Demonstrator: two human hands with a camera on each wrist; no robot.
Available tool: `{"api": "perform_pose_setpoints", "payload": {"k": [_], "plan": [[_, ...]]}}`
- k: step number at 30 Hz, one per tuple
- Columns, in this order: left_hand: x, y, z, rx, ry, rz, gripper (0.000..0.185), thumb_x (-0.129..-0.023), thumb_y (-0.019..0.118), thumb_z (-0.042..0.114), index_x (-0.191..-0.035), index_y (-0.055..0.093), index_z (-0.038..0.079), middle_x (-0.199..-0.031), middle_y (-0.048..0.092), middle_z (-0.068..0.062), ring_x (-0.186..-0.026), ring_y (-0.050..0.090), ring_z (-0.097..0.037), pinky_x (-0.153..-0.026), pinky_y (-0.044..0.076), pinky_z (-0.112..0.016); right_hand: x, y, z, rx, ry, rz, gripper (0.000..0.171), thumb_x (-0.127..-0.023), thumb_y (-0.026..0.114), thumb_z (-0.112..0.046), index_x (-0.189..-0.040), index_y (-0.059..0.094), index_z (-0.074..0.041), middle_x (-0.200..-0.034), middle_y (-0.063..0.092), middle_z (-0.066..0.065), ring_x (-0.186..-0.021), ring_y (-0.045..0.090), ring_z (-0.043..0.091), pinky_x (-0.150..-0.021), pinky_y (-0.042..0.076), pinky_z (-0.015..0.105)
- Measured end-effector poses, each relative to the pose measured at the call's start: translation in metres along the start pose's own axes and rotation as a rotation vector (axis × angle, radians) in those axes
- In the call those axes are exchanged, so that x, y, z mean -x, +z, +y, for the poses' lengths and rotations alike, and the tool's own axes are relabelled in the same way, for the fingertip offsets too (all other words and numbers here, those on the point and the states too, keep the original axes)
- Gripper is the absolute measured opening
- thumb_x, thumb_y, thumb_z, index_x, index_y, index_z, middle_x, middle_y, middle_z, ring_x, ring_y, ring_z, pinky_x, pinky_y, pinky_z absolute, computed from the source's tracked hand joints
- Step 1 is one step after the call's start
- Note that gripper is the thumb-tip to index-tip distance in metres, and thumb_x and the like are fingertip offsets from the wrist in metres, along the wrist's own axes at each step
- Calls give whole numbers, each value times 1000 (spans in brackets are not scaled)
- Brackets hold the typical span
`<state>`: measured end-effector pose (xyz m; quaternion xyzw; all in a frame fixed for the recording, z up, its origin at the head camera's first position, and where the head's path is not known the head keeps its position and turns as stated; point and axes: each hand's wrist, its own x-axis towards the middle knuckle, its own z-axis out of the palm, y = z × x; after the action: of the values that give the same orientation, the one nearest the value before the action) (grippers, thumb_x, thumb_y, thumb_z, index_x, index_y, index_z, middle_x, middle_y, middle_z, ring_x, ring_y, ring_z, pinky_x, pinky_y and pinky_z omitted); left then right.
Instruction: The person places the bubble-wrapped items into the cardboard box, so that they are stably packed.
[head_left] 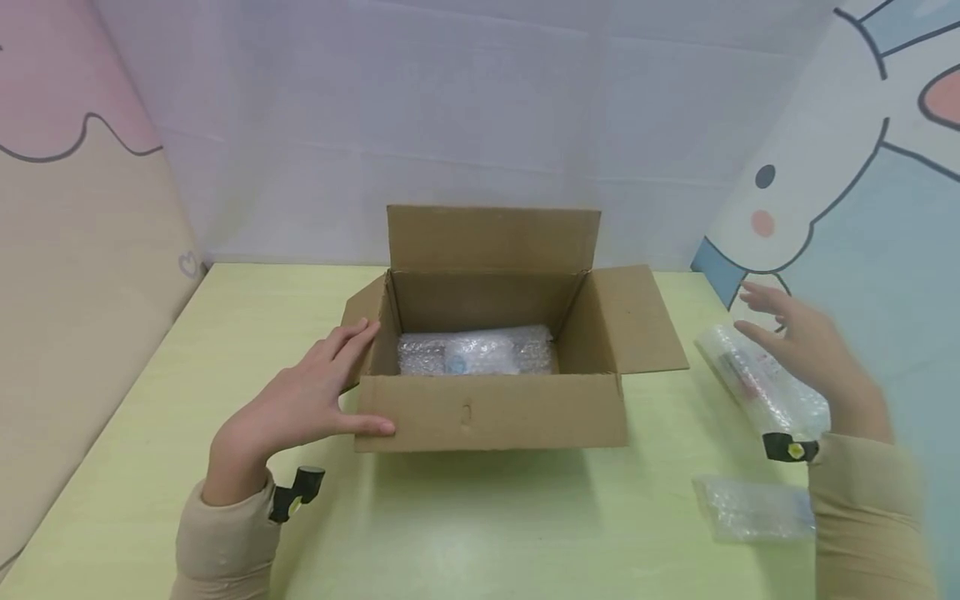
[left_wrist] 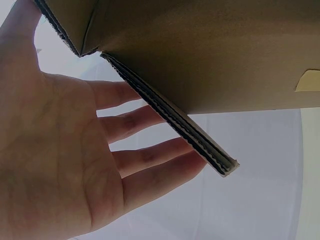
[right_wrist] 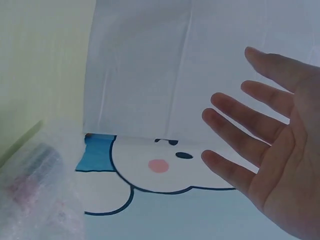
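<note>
On the pale green table (head_left: 225, 350) sits an open cardboard box (head_left: 491, 408), the left hand (head_left: 300, 404) resting straight-fingered against its left corner, while the right hand (head_left: 806, 346) hovers spread above a bubble-wrapped bundle (head_left: 757, 387).

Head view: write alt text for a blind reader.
An open cardboard box on a green table holds a bubble-wrapped item. The left hand rests on its corner; the right hand hovers over a bubble-wrapped bundle.

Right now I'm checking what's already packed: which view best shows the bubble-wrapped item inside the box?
The head view: it looks down into the open cardboard box, where the bubble-wrapped item lies on the bottom. The left wrist view shows only the box's outside and a flap edge; the right wrist view misses it entirely.
</note>
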<state>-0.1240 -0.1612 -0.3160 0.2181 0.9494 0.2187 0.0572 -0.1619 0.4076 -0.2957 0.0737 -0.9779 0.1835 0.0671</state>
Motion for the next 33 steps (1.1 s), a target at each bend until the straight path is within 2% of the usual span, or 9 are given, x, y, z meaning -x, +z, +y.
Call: {"api": "perform_pose_setpoints", "payload": {"k": [5, 10, 21, 24, 28, 33], "plan": [[0, 0, 0, 1, -1, 0, 117, -70, 67, 74, -157, 13, 17, -158, 22, -15, -137, 36, -37, -84, 51, -53, 7, 15, 18, 37, 67, -32, 63, -99, 55, -29, -149, 30, 0, -134, 46, 37, -116, 45, 55, -91, 34, 67], [0, 0, 1, 6, -5, -3, 117, -70, 68, 74, -157, 13, 18, -158, 22, -15, -136, 36, -38, -84, 50, -54, 10, 28, 36, 38, 153, -90, 68, -100, 51, -34, -151, 24, 2, -140, 37, 39, -124, 35, 59, -98, 27, 70], [1, 0, 0, 8, -6, 3, 116, -70, 68, 73, -157, 13, 18, -157, 24, -16, -135, 39, -38, -83, 50, -54, 12, 47, 64, 5, 249, -239, 75, -102, 43, -40, -150, 14, 9, -142, 25, 45, -127, 24, 65, -101, 23, 72], [1, 0, 0, 7, -6, 2, 116, -71, 68, 73, -157, 13, 18, -157, 23, -16, -135, 38, -38, -83, 50, -55, 12, 53, 72, 49, 219, -258, 72, -102, 42, -36, -147, 17, 14, -139, 27, 47, -127, 24, 66, -102, 22, 71], [0, 0, 0, 6, -6, 0, 116, -71, 68, 73, -157, 12, 19, -157, 23, -16, -136, 37, -38, -83, 50, -55, 13, 61, 83, 72, 149, -245, 68, -101, 48, -26, -143, 19, 20, -136, 28, 49, -124, 24, 67, -102, 21, 71], [0, 1, -1, 6, -5, 1, 116, -71, 68, 73, -157, 12, 19, -157, 23, -15, -136, 37, -37, -84, 50, -55, 13, 68, 90, 45, 78, -238, 78, -93, 61, -15, -142, 13, 24, -134, 26, 52, -121, 27, 68, -102, 22, 71]]}}
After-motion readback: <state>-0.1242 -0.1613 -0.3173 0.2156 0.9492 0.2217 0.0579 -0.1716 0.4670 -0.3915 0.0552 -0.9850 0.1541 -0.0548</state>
